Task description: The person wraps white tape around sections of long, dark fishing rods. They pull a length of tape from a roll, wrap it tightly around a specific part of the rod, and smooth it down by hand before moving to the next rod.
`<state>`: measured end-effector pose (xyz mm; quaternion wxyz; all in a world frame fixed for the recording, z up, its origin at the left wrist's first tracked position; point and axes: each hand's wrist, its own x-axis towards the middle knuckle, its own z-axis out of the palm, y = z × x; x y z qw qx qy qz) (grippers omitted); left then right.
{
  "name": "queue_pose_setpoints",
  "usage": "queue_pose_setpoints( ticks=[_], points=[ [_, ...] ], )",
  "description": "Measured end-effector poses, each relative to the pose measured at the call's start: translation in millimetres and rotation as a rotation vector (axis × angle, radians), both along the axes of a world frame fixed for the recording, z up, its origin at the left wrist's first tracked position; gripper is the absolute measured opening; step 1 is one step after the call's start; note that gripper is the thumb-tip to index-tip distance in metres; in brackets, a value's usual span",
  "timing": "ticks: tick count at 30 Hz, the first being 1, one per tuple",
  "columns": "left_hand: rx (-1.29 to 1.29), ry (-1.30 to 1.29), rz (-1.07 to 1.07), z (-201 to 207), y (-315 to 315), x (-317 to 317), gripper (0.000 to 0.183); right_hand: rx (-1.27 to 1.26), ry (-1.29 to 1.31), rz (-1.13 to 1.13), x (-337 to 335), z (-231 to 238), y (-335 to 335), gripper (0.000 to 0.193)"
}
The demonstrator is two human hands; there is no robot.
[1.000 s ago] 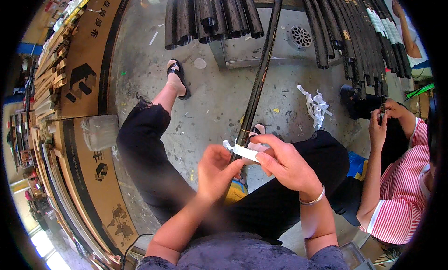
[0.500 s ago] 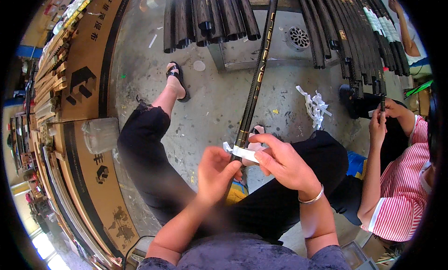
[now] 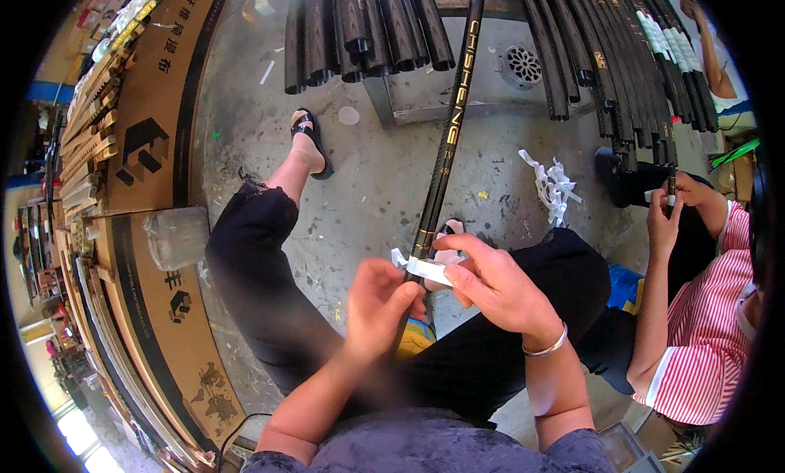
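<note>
A long black pole [image 3: 449,134] with gold lettering slants from the top of the view down between my knees. My left hand [image 3: 380,308] curls round its lower part, thumb along the pole. A strip of white tape [image 3: 428,269] passes across the pole just above that thumb, and a short loose end sticks out on the left. My right hand [image 3: 500,289], with a silver bangle at the wrist, pinches the strip's right end between thumb and fingers. The pole's lowest end is hidden behind my left hand.
Bundles of dark tubes [image 3: 372,35] rest on a metal-framed stand ahead, with more poles [image 3: 609,64] to the right. Crumpled white strips [image 3: 554,187] lie on the floor. Cardboard boxes [image 3: 151,138] line the left. On the right, a person in a striped shirt [image 3: 707,318] handles another pole.
The pole has turned a little about its length, so its gold lettering faces me more fully. My hands stay almost in place, with the tape's right end slightly shifted.
</note>
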<state>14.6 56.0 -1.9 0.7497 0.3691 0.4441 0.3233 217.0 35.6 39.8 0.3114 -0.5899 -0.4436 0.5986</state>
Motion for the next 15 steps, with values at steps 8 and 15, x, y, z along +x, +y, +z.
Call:
queue_pose_setpoints(
  ticks=[8,15],
  points=[
    [-0.004,0.002,-0.022,2.4,-0.8,0.2,0.025,0.003,0.027,0.003,-0.9,-0.5,0.3,0.03],
    [-0.005,-0.034,-0.038,1.9,-1.3,-0.3,0.024,0.022,0.033,0.011,-0.5,-1.7,1.0,0.03]
  ],
)
